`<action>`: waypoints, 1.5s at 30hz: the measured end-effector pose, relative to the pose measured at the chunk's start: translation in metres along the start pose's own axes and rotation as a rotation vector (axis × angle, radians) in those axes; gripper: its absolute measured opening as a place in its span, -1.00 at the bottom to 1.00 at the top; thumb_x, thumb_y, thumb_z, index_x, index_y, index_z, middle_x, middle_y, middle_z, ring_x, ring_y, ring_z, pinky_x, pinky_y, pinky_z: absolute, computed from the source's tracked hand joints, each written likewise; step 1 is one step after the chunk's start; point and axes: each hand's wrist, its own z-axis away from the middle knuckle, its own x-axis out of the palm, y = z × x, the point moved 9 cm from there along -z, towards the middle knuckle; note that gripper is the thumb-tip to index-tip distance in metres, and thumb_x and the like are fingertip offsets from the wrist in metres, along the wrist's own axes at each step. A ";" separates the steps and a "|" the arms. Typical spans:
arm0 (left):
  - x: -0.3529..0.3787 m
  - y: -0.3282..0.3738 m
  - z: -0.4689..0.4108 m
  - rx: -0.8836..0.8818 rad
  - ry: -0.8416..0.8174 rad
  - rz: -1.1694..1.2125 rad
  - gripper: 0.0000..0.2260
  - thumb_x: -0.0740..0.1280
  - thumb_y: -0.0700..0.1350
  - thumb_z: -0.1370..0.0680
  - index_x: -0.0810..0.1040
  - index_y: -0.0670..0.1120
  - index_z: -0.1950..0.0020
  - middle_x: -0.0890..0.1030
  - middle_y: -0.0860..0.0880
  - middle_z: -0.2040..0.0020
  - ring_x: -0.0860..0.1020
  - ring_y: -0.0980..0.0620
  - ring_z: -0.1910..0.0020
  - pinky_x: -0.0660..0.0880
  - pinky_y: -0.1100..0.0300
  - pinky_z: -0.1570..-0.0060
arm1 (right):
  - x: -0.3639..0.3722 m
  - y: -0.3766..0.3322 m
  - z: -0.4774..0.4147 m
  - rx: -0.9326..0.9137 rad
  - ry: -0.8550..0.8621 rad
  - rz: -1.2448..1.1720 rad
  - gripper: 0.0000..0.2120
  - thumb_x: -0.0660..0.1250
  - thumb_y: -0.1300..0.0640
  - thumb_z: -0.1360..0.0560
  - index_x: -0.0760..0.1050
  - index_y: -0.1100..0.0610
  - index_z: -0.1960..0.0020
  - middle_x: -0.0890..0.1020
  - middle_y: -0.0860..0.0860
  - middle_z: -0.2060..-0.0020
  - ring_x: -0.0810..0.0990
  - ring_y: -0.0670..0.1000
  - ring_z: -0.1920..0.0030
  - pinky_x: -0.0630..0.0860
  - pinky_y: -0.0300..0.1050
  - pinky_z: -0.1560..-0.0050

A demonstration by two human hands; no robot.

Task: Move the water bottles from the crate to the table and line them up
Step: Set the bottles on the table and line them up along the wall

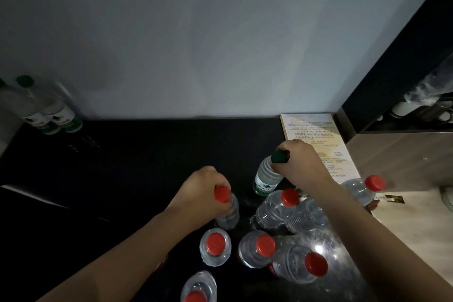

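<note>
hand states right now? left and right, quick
Left hand: closed on red-capped bottle, near the cap.
Right hand: closed on green-capped bottle, at the cap.

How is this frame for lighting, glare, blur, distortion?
Head view: dim, black table swallows detail; glare patch on its glossy surface; wide-angle distortion leans the blurred far-left bottles; left hand gripping a red-capped bottle and right hand gripping a green-capped bottle are readable.

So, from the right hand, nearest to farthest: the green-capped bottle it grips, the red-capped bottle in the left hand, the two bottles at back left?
1. The green-capped bottle, in the right hand itself.
2. The red-capped bottle, to the left, in the left hand.
3. The two green-capped bottles, far back left by the wall.
</note>
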 end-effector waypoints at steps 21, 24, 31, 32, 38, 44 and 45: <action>-0.197 -0.138 0.064 -0.065 0.414 0.211 -0.78 0.53 -0.07 -0.31 0.62 0.11 0.10 0.56 0.17 0.12 0.56 0.23 0.14 0.43 0.45 0.21 | 0.037 -0.223 -0.038 -0.254 -0.031 -0.066 -0.80 0.47 0.13 -0.35 0.58 0.08 0.04 0.56 -0.02 0.11 0.50 -0.15 0.18 0.30 -0.37 0.33; -0.223 -0.166 0.077 -0.087 0.463 0.227 -0.78 0.53 -0.08 -0.31 0.62 0.11 0.10 0.56 0.16 0.12 0.57 0.21 0.14 0.44 0.43 0.20 | 0.057 -0.264 -0.049 -0.292 -0.057 -0.072 -0.81 0.48 0.13 -0.35 0.59 0.08 0.05 0.58 0.00 0.11 0.53 -0.10 0.15 0.33 -0.36 0.32; -0.267 -0.236 0.093 -0.166 0.530 0.249 -0.79 0.53 -0.08 -0.31 0.63 0.10 0.10 0.56 0.17 0.13 0.55 0.27 0.12 0.44 0.44 0.20 | 0.097 -0.354 -0.080 -0.378 -0.115 -0.062 -0.78 0.46 0.13 -0.38 0.58 0.11 -0.02 0.58 -0.02 0.06 0.52 -0.12 0.13 0.39 -0.37 0.28; -0.272 -0.246 0.094 -0.178 0.536 0.255 -0.79 0.53 -0.08 -0.31 0.63 0.10 0.10 0.56 0.18 0.13 0.54 0.29 0.11 0.44 0.45 0.20 | 0.102 -0.366 -0.085 -0.388 -0.121 -0.066 -0.78 0.46 0.13 -0.39 0.58 0.12 -0.02 0.58 -0.02 0.07 0.51 -0.13 0.15 0.40 -0.37 0.28; -0.299 -0.297 0.094 -0.226 0.575 0.312 -0.78 0.54 -0.08 -0.30 0.63 0.12 0.12 0.56 0.16 0.14 0.54 0.30 0.10 0.44 0.48 0.19 | 0.136 -0.426 -0.127 -0.425 -0.131 -0.085 -0.80 0.45 0.12 -0.40 0.58 0.13 0.00 0.60 0.02 0.10 0.53 -0.13 0.19 0.39 -0.34 0.34; -0.321 -0.334 0.087 -0.234 0.603 0.329 -0.79 0.53 -0.11 -0.28 0.63 0.13 0.17 0.57 0.16 0.16 0.56 0.25 0.10 0.43 0.44 0.16 | 0.173 -0.474 -0.170 -0.454 -0.114 -0.073 -0.79 0.45 0.13 -0.41 0.58 0.17 -0.01 0.59 0.09 0.05 0.56 0.00 0.09 0.47 -0.24 0.21; -0.324 -0.339 0.086 -0.233 0.610 0.331 -0.79 0.53 -0.10 -0.27 0.63 0.13 0.18 0.58 0.16 0.16 0.56 0.24 0.10 0.43 0.44 0.15 | 0.179 -0.482 -0.177 -0.457 -0.117 -0.070 -0.79 0.45 0.14 -0.41 0.58 0.18 -0.01 0.59 0.10 0.04 0.56 0.02 0.08 0.49 -0.21 0.17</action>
